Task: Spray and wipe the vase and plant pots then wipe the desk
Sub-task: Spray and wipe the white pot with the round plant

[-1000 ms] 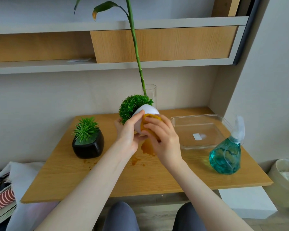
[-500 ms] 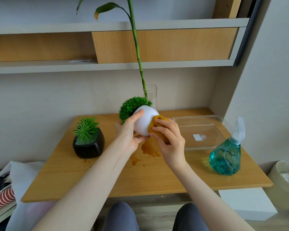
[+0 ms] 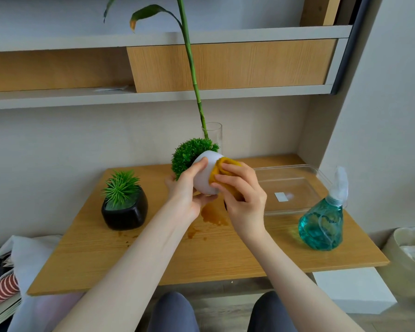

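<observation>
Right now you have the white pot [image 3: 205, 174] lifted off the desk [image 3: 225, 255] and tipped on its side, its round green ball of foliage pointing away to your left. Your left hand [image 3: 186, 190] cradles it, fingers [image 3: 200, 164] wrapped and clamped around the pot's body, thumb across the top. Your right hand [image 3: 243, 195] presses the mustard cloth [image 3: 222, 168] against the pot's right flank, fingers closed on the cloth so it stays bunched under them.

You look to be mid-wipe on this pot. Next, I'd judge you need to turn it in your left hand so the cloth reaches the underside and far side, then set it down upright.

Further out, the black pot [image 3: 125, 212] stands at the left of the desk, the glass vase [image 3: 213, 135] with its tall stem sits behind your hands, and the spray bottle [image 3: 321, 226] waits at the right beside a clear tray [image 3: 290, 185]. Brown wet patches [image 3: 212, 215] lie on the desk beneath the pot; those call for the final wipe.
</observation>
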